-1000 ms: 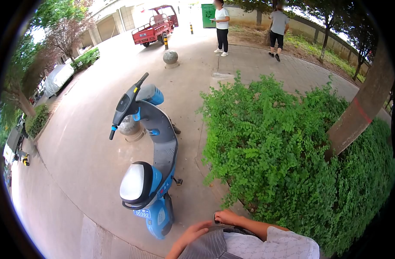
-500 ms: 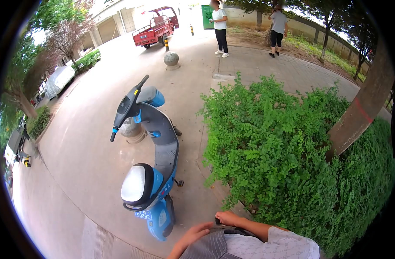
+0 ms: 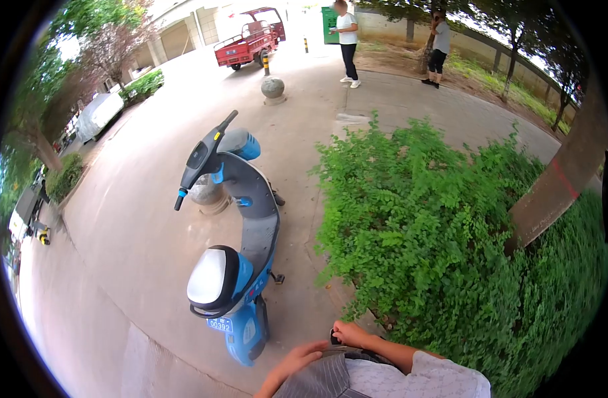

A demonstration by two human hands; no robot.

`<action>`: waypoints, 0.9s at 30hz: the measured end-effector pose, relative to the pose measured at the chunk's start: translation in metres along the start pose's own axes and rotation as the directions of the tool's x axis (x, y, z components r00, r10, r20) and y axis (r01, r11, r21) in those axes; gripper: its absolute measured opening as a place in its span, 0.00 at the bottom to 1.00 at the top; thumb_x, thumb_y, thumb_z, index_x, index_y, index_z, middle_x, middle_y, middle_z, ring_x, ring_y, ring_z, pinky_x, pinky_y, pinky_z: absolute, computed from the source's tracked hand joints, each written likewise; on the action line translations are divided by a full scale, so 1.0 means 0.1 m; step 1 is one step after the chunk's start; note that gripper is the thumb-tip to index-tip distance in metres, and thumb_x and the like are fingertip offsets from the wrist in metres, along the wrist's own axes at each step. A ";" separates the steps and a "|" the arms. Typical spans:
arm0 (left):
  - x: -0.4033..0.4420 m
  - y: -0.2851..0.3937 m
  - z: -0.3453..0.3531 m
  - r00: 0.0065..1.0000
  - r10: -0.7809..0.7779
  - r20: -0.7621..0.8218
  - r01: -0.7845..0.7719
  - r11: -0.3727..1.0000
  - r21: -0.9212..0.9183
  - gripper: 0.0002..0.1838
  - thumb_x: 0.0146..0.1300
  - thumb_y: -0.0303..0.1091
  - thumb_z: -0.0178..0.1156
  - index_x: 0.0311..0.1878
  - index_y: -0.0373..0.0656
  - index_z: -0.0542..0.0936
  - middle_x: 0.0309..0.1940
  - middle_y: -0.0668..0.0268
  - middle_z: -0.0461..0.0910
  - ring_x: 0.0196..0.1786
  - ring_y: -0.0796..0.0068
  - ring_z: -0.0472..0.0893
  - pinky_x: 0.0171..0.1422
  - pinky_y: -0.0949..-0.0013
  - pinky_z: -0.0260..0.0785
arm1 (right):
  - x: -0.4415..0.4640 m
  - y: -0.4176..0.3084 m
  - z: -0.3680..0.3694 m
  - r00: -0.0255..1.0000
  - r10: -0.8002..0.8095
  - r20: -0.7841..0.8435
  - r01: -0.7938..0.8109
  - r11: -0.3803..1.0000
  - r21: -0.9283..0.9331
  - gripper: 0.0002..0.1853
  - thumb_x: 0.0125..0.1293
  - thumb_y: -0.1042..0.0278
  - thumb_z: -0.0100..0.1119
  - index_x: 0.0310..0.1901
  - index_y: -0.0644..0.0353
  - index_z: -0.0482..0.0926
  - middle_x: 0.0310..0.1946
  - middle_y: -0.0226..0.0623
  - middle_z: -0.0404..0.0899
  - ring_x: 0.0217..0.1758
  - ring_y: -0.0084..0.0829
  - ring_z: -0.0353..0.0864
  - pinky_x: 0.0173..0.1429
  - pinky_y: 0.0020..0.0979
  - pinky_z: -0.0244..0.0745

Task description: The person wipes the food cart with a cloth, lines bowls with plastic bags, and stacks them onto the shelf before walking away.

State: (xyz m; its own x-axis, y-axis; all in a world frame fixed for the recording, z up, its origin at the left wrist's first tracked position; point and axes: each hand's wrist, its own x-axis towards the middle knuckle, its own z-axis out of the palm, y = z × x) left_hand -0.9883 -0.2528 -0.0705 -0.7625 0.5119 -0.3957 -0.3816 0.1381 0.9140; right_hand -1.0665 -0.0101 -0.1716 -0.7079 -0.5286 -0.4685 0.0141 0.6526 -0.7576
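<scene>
My left hand [image 3: 303,357] lies with its fingers stretched out along the top of a dark grey striped bag [image 3: 317,381] at my waist. Close beside it, my right hand [image 3: 349,333] is closed in a fist at the bag's far edge. A small black thing [image 3: 334,336] shows at its fingers, too little of it visible to name. In front of me to the left stands a blue and grey electric scooter [image 3: 259,222], upright, its handlebar turned; neither hand touches it.
A leafy green hedge [image 3: 417,219] and a leaning tree trunk [image 3: 549,199] stand on the right. Stone ball bollards [image 3: 273,87] dot the pavement. Farther off are a red cargo tricycle [image 3: 244,48], a green bin [image 3: 330,26], a person in white [image 3: 348,40] and another person [image 3: 439,46] by a tree.
The view has shifted slightly, so the background sits a little farther right. The person by the tree has turned their body. My hands keep the same pose at the bag.
</scene>
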 end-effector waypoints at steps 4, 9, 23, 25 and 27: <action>0.04 -0.14 0.06 0.998 0.023 -0.061 -0.021 0.999 0.036 0.26 0.74 0.42 0.55 0.70 0.42 0.73 0.65 0.57 0.78 0.67 0.64 0.76 0.72 0.63 0.65 | 0.04 -0.04 -0.05 0.994 -0.106 0.041 0.108 0.991 -0.073 0.11 0.69 0.60 0.60 0.39 0.61 0.78 0.33 0.47 0.85 0.38 0.47 0.85 0.43 0.44 0.78; 0.07 -0.05 0.13 0.966 0.184 -0.181 -0.164 0.979 0.119 0.24 0.72 0.42 0.55 0.66 0.40 0.76 0.58 0.56 0.81 0.60 0.62 0.79 0.66 0.60 0.68 | 0.07 -0.06 -0.10 0.989 -0.144 0.011 0.144 0.989 -0.012 0.10 0.70 0.65 0.62 0.36 0.65 0.80 0.24 0.41 0.85 0.25 0.30 0.87 0.31 0.32 0.81; -0.22 0.16 0.19 0.955 0.168 -0.243 -0.158 0.986 0.060 0.23 0.72 0.40 0.55 0.66 0.39 0.76 0.54 0.55 0.83 0.57 0.63 0.80 0.62 0.62 0.69 | 0.26 -0.62 -0.13 0.981 -0.154 0.118 0.164 0.983 -0.079 0.10 0.71 0.66 0.60 0.40 0.66 0.83 0.23 0.40 0.85 0.23 0.30 0.86 0.31 0.31 0.81; -0.24 0.11 0.18 0.959 0.154 -0.239 -0.141 0.988 0.070 0.24 0.73 0.40 0.54 0.68 0.40 0.74 0.56 0.55 0.82 0.59 0.62 0.80 0.64 0.61 0.69 | 0.32 -0.61 -0.10 0.961 -0.239 0.142 0.252 0.964 -0.081 0.10 0.71 0.66 0.59 0.43 0.66 0.82 0.25 0.40 0.85 0.25 0.30 0.86 0.31 0.31 0.81; -0.19 0.10 0.20 0.960 0.160 -0.230 -0.143 0.986 0.087 0.25 0.73 0.40 0.54 0.69 0.40 0.73 0.58 0.54 0.81 0.61 0.61 0.79 0.65 0.61 0.68 | 0.36 -0.64 -0.12 0.967 -0.203 0.151 0.208 0.978 -0.016 0.10 0.70 0.66 0.58 0.44 0.66 0.82 0.27 0.43 0.86 0.28 0.32 0.87 0.35 0.33 0.81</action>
State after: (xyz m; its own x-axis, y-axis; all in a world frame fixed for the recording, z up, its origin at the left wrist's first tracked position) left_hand -0.9670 -0.2445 -0.0524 -0.9130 0.3189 -0.2544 -0.2212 0.1369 0.9656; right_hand -1.1015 -0.0643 -0.1344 -0.5808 -0.7261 -0.3681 -0.1451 0.5372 -0.8309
